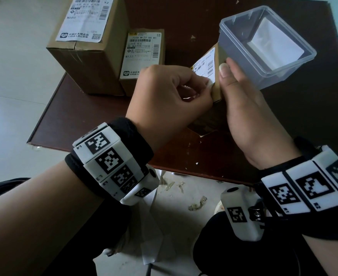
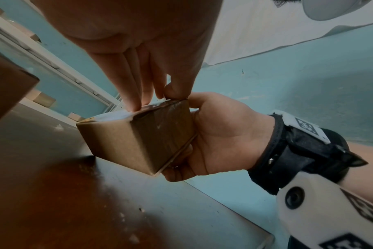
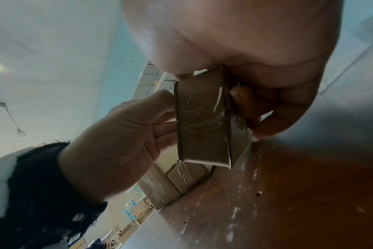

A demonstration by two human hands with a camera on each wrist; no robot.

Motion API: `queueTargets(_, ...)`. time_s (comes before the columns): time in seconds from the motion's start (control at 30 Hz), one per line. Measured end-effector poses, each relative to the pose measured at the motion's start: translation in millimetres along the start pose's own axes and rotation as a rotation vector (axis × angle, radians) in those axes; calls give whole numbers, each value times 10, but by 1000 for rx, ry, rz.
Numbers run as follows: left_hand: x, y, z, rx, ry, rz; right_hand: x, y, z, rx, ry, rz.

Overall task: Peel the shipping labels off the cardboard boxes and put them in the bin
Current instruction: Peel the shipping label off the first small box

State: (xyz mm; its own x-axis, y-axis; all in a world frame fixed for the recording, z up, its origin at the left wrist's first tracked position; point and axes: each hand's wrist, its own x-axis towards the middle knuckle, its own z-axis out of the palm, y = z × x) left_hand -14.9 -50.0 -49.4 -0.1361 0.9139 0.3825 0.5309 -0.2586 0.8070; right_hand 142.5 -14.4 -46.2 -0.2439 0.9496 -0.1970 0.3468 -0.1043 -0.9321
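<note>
A small cardboard box (image 1: pixel 217 93) is held tilted above the table, between both hands. My right hand (image 1: pixel 230 76) grips it from the right side, thumb on the labelled face. A white shipping label (image 1: pixel 204 67) covers that face. My left hand (image 1: pixel 206 86) pinches the label's near corner, which is slightly lifted. The left wrist view shows the left hand's fingertips (image 2: pixel 138 104) on the top edge of the box (image 2: pixel 138 134), with the right hand (image 2: pixel 219 134) wrapped round it. In the right wrist view the box (image 3: pixel 202 121) sits between both hands.
A clear plastic bin (image 1: pixel 279 78) stands at the back right of the brown table (image 1: pixel 84 120), a white label (image 1: pixel 273 44) lying inside. A large box (image 1: pixel 88 56) and a medium box (image 1: pixel 144 80), both labelled, stand at the back left. Paper scraps (image 1: pixel 198 204) litter the floor.
</note>
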Motion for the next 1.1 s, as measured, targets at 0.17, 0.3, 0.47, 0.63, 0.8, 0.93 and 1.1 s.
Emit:
queueTargets(0.17, 0, -2, -2, 4, -4, 3, -6, -2, -1, -4, -4, -6)
queueTargets(0.3, -2, -11, 10, -22, -4, -20, -9, -18, -5, -9, -1, -12)
queueTargets(0.47, 2, -13, 8, -19, -4, -10, -14, -28, -8, -18, -12, -5)
queueTargets(0.63, 6, -18, 8, -19, -4, -10, -14, -22, -8, -25, -11, -10)
queueTargets(0.8, 8, -20, 8, -24, -6, -7, -14, -23, -14, -14, -18, -11)
queueTargets(0.93, 5, -20, 3, -28, -11, -8, -17, -29, -14, -23, -19, -7)
queueTargets(1.1, 3, -15, 0, -40, -10, 0, -19, -36, -22, -19, -18, -9)
